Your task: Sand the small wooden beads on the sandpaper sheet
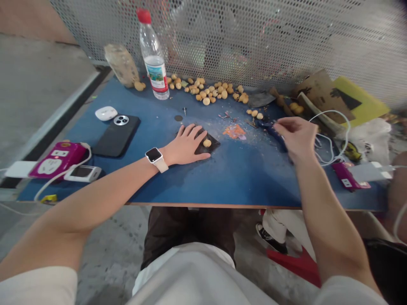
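Your L hand, fingers spread and released, lies flat on a black diamond-shaped pad, one round tan fruit on it at 3 o'clock. R hand fingers curled, blurred, by blue-handled tool: grip can't tell. Loose pile of tan fruits at 12 o'clock.

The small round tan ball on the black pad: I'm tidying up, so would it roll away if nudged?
Probably yes: the small round tan ball looks nearly spherical and sits loose on the black pad. It likely feels light. The left hand lying beside it might stop it rolling that way.
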{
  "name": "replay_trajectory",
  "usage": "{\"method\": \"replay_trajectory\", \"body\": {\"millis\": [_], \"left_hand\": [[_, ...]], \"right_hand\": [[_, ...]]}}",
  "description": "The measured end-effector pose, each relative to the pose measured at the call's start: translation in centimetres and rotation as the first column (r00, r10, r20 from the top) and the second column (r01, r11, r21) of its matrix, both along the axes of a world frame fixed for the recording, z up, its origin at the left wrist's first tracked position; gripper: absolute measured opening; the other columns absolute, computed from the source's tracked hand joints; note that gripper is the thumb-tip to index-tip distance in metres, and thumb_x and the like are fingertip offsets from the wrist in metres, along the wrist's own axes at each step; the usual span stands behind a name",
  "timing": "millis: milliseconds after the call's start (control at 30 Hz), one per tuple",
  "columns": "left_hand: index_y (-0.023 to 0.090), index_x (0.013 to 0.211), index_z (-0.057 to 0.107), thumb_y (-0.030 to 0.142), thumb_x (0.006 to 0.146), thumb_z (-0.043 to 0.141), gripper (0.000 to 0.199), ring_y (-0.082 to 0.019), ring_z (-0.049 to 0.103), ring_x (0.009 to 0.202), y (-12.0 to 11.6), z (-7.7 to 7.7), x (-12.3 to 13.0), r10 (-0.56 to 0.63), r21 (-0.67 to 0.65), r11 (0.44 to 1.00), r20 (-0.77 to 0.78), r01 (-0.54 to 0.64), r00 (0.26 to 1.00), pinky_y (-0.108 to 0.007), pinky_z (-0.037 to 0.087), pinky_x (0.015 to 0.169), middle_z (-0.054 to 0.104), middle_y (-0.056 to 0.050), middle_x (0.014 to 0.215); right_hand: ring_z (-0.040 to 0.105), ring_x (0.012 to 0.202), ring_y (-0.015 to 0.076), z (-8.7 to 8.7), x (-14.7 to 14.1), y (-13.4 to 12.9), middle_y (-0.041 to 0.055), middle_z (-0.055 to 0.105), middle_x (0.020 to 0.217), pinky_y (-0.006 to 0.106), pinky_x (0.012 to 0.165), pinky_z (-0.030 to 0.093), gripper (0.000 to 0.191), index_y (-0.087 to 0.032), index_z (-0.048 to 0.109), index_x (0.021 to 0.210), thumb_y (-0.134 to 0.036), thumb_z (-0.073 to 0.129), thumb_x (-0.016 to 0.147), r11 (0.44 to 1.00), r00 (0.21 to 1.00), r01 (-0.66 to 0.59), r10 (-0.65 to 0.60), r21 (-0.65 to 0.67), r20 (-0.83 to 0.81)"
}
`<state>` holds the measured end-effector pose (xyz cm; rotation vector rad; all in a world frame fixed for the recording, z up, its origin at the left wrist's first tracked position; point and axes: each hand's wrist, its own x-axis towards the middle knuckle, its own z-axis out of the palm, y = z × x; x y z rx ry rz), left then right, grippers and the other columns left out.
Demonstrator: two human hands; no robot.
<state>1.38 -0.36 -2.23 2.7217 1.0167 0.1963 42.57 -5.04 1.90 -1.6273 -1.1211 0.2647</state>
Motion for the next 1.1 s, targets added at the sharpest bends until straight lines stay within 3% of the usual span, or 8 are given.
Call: {"method": "replay_trajectory", "body": {"millis": [233,433,600,733,833,933,1000,1100], "left_hand": [[0.013,0.193,0.043,0.087,0.120,0.045,0.104,-0.058,0.026,0.186,0.3,-0.2,-0.4,-0.010,0.008,1.000,-0.003,0.010,1.000,-0.083,0.019,0.151,0.038,-0.029,0.198],[0.014,0.193,0.043,0.089,0.119,0.045,0.106,-0.057,0.025,0.187,0.4,-0.1,-0.4,-0.002,-0.002,1.000,-0.011,0.002,1.000,-0.080,0.019,0.152,0.037,-0.027,0.200],[0.015,0.194,0.043,0.089,0.120,0.045,0.104,-0.056,0.026,0.188,0.4,0.0,-0.4,0.007,0.000,1.000,-0.019,-0.007,1.000,-0.078,0.019,0.153,0.037,-0.026,0.200],[0.014,0.194,0.041,0.088,0.120,0.043,0.105,-0.056,0.024,0.189,0.4,0.1,-0.3,0.006,-0.002,1.000,-0.034,-0.006,0.999,-0.078,0.019,0.153,0.035,-0.026,0.201],[0.011,0.195,0.039,0.089,0.120,0.043,0.108,-0.057,0.021,0.189,0.5,0.3,-0.3,0.004,-0.017,1.000,-0.058,-0.005,0.998,-0.078,0.017,0.154,0.032,-0.027,0.201],[0.014,0.195,0.041,0.091,0.119,0.043,0.107,-0.057,0.022,0.189,0.6,0.2,-0.4,-0.001,-0.015,1.000,-0.038,0.001,0.999,-0.079,0.017,0.153,0.034,-0.026,0.201],[0.016,0.194,0.042,0.090,0.120,0.043,0.105,-0.057,0.024,0.188,0.6,0.2,-0.5,-0.004,-0.006,1.000,-0.016,0.004,1.000,-0.080,0.018,0.153,0.036,-0.026,0.199],[0.013,0.193,0.042,0.089,0.120,0.045,0.105,-0.059,0.025,0.188,0.7,-0.1,-0.5,-0.012,0.002,1.000,-0.004,0.012,1.000,-0.083,0.018,0.151,0.037,-0.029,0.199]], "right_hand": [[0.048,0.050,0.0144,2.1,6.8,-3.9,-0.0089,0.052,0.058,0.029,0.054,0.035,0.034,-0.029,0.058,0.084,0.004,0.054,0.081,0.896,0.813,0.433,-0.338,0.103,-0.475],[0.040,0.052,0.0080,1.3,8.9,-7.0,-0.0093,0.039,0.073,0.021,0.054,0.023,0.033,-0.027,0.040,0.084,0.006,0.044,0.080,0.820,0.547,0.562,-0.275,0.104,-0.791],[0.047,0.056,0.0090,1.6,8.6,-8.2,-0.0043,0.050,0.080,0.018,0.050,0.031,0.033,-0.023,0.055,0.085,0.005,0.039,0.088,0.810,0.498,0.577,-0.248,0.103,-0.831],[0.054,0.060,0.0105,0.7,9.2,-10.1,-0.0017,0.059,0.085,0.018,0.049,0.035,0.029,-0.021,0.067,0.089,-0.002,0.047,0.085,0.782,0.655,0.592,-0.327,0.194,-0.681],[0.057,0.061,0.0154,-1.6,10.8,-12.9,-0.0025,0.061,0.078,0.025,0.054,0.047,0.020,-0.024,0.072,0.091,-0.016,0.063,0.075,0.746,0.763,0.625,-0.522,0.229,-0.382],[0.071,0.070,0.0276,-4.0,12.1,-17.2,0.0055,0.074,0.084,0.056,0.080,0.070,0.024,-0.027,0.077,0.092,-0.036,0.072,0.071,0.690,0.725,0.660,-0.689,0.295,-0.010],[0.086,0.098,0.0460,-5.1,12.2,-20.4,0.0190,0.087,0.100,0.074,0.099,0.069,0.032,-0.028,0.085,0.095,-0.047,0.072,0.072,0.704,0.661,0.652,-0.710,0.281,0.243],[0.085,0.130,0.0569,-6.0,11.8,-24.2,0.0348,0.090,0.120,0.079,0.115,0.062,0.049,-0.027,0.095,0.114,-0.051,0.068,0.082,0.711,0.599,0.695,-0.653,0.105,0.463]]}}
